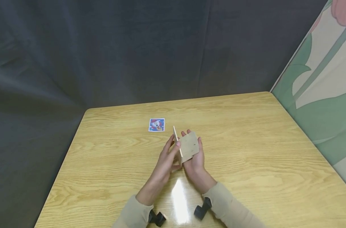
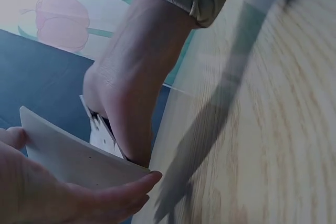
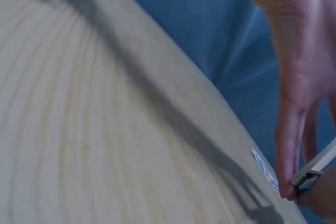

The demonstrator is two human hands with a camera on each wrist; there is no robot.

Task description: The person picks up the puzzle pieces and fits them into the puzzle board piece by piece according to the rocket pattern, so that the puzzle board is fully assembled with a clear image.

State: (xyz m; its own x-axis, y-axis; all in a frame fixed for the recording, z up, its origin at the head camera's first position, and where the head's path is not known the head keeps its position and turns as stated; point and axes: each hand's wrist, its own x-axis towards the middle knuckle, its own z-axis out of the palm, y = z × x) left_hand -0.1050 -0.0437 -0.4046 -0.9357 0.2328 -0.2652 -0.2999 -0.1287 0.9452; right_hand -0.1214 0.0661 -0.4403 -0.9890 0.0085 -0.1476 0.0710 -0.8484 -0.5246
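Observation:
Two thin pale boards meet along one edge in my hands above the table. The left board [image 1: 177,146] stands nearly upright, seen almost edge-on, and my left hand [image 1: 165,160] grips it between thumb and fingers. In the left wrist view that board [image 2: 79,156] shows its broad, plain face. The right board [image 1: 190,146], marked with small dark spots, rests on the upturned palm of my right hand [image 1: 197,164]. Two fingertips reach past its far edge, and the thumb lies along its right side. A small dark metal piece [image 3: 310,177] sits near the board edge in the right wrist view.
A small square picture card [image 1: 156,124] with a cartoon figure lies on the wooden table [image 1: 118,152], beyond my hands to the left. A dark curtain [image 1: 147,53] hangs behind and at the left. At the right stands a flower-patterned cloth [image 1: 323,82].

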